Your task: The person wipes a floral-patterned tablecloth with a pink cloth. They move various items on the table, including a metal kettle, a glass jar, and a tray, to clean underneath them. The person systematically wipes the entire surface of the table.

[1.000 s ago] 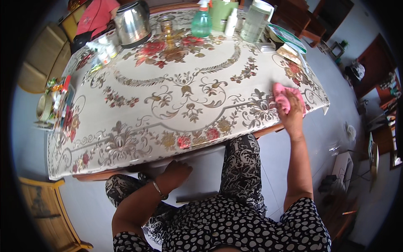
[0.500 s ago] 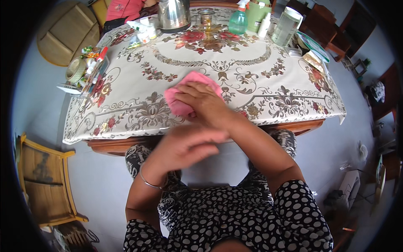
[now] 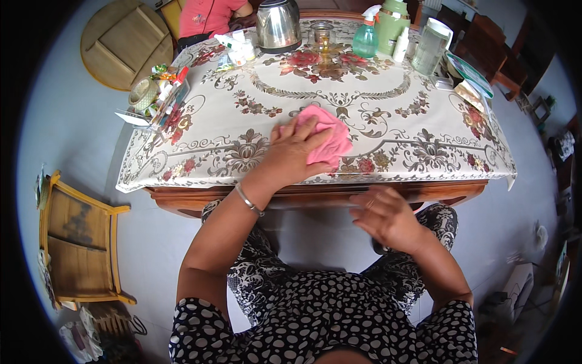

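My left hand (image 3: 295, 151), a metal bangle on its wrist, lies palm down on a pink cloth (image 3: 330, 141) near the table's front edge. Its fingers are spread and press on the cloth without visibly gripping it. Part of the cloth is hidden under the palm. Off the table, above my lap, my right hand (image 3: 388, 221) hangs in the air with loosely bent fingers, slightly blurred, and nothing shows in it. Beneath the cloth is a cream flowered tablecloth (image 3: 291, 91).
Along the far side stand a steel kettle (image 3: 279, 27), a glass cup (image 3: 322, 37), a green spray bottle (image 3: 365, 41), a green flask (image 3: 393, 27) and a clear jug (image 3: 431, 48). A small basket (image 3: 143, 94) is at left. A person (image 3: 212, 17) sits beyond; a wooden chair (image 3: 79, 233) stands left.
My right hand has come off the pink cloth and drawn back toward my lap. My left hand has moved up onto the cloth in its place. The view has shifted slightly.
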Demonstrator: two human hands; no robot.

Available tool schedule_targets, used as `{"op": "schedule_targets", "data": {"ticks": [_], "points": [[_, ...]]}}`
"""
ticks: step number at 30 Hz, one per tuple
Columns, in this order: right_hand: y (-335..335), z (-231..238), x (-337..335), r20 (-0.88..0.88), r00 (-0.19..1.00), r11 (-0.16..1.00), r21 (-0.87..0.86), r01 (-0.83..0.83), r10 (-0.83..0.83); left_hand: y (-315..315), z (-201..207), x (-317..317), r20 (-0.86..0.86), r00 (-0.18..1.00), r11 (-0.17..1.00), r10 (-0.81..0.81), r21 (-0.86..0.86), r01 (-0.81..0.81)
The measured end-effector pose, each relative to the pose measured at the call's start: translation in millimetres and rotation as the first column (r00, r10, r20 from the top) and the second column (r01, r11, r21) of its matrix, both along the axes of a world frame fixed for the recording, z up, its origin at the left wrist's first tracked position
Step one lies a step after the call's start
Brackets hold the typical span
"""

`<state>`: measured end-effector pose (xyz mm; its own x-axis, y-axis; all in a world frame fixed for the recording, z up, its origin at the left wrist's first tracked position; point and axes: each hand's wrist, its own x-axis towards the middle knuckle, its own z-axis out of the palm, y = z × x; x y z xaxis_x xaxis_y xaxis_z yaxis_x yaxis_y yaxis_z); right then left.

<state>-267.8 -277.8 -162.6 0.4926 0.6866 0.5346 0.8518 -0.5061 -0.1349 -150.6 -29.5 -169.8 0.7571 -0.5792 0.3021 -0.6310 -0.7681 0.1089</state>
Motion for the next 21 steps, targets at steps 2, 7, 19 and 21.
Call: {"op": "schedule_targets", "data": {"ticks": [2, 7, 19, 21], "points": [[3, -16, 1, -0.035, 0.991, 0.991, -0.044, -0.128, 0.126, -26, 4, 9, -0.059, 0.997, 0.999, -0.045, -0.004, 0.045], [45, -63, 19, 0.004, 0.915, 0.91, -0.105, -0.402, 0.404, -88, 5, 43, -0.11, 0.987, 0.991, -0.121, 0.042, 0.126], [16, -111, 34, -0.13, 0.935, 0.905, -0.238, -0.353, 0.33, -254, -7, 184, -0.023, 0.994, 0.989, -0.104, 0.1, 0.106], [12, -110, 30, -0.164, 0.93, 0.914, -0.191, -0.359, 0.331, -273, -4, 202, -0.057, 0.997, 0.99, -0.061, 0.12, 0.067]]}}
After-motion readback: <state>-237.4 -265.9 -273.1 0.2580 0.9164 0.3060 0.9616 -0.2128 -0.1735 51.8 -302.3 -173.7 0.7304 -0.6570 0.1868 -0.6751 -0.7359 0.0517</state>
